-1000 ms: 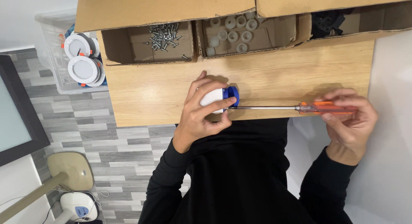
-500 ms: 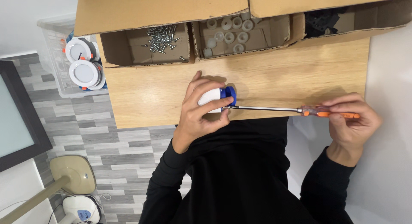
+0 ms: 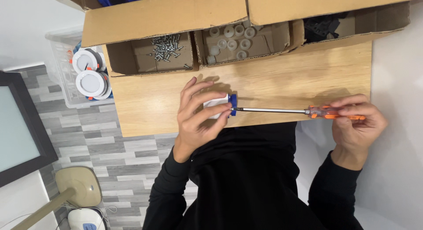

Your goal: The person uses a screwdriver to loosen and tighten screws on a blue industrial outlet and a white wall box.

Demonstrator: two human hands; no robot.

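- My left hand (image 3: pixel 198 120) is wrapped around a small white part with a blue end (image 3: pixel 222 107), just left of the frame's centre. The fingers curl over its top and the thumb sits underneath. I judge this grip pins it against the wooden surface (image 3: pixel 282 80) so it cannot turn.
- My right hand (image 3: pixel 357 122) is closed around the orange handle of a long screwdriver (image 3: pixel 299 110) at the right of the frame. The fingertips pinch the handle from above, a hold that suits twisting it.
- The screwdriver's thin shaft lies nearly level across the middle of the frame, and its tip meets the blue end of the part. The length of the tool keeps my two hands well apart.
- The part sits near the lower edge of the surface, close to my body, where both hands reach it easily.
- Along the upper edge of the frame stands an open cardboard box (image 3: pixel 163 18) with its compartments facing me. The left one holds loose silver screws (image 3: pixel 165 47), the middle one small pale round caps (image 3: pixel 231 43), and the right one dark pieces (image 3: pixel 319 27) that I cannot make out.
- At the upper left, off the surface, a clear plastic bin (image 3: pixel 59 58) holds round white fittings with orange clips (image 3: pixel 90 78).
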